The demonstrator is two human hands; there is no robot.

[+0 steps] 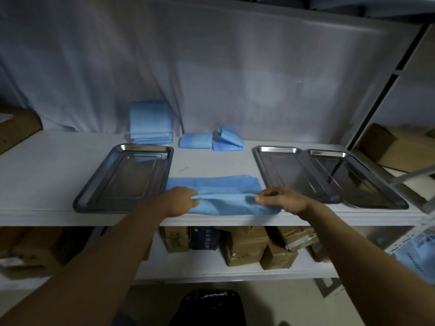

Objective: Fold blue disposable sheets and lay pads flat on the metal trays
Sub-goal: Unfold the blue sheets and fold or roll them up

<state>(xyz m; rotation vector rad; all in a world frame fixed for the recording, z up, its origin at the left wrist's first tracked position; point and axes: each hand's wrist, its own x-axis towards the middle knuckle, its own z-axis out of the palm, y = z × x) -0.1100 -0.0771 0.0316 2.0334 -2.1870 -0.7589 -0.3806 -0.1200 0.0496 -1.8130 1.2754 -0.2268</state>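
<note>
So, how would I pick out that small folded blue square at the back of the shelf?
Find the white shelf and follow it to its back edge, by the draped cloth. There, between a tall stack of blue sheets on the left and a loosely folded blue sheet on the right, lies the small folded pad. It is the flattest, neatest of the three.

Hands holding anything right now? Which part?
Both grip the blue sheet lying between the trays: left hand pinches a raised fold near its left end, right hand the same fold near its right end.
</note>
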